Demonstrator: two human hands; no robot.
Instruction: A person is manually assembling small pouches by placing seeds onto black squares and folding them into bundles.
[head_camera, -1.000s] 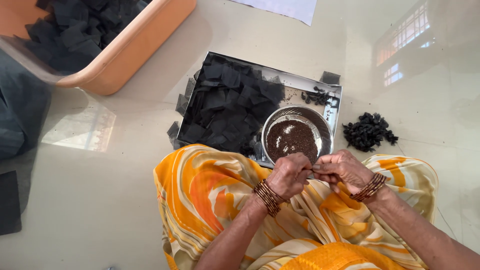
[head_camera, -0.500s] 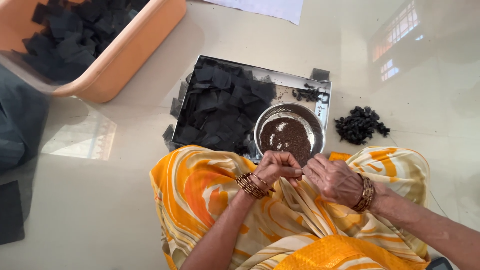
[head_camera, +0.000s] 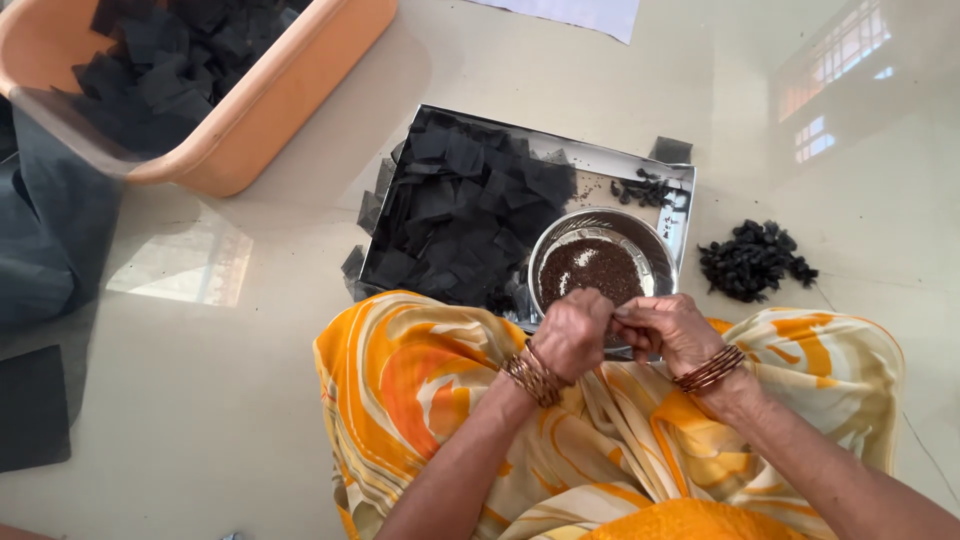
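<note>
Your two hands meet just above your lap, at the near rim of a round steel bowl. Your left hand is curled, fingertips pressed together toward your right hand, which answers with its own fingertips pinched in; they seem to hold something tiny between them, though it is too small to make out. Both wrists wear copper-coloured bangles.

The bowl lies directly ahead of the pinch, away from your body, and both hands are about equally near it. It holds a layer of small dark brown seeds. It stands in the right part of a shallow rectangular steel tray, whose long axis runs left to right across your view. The left part of the tray is heaped with black square pieces (thin, like cut paper or cloth).

On the floor to the right of the tray, well apart from your hands, sits a small pile of dark twisted bundles. Far ahead and to the left, an orange plastic tub holds more black squares.
</note>
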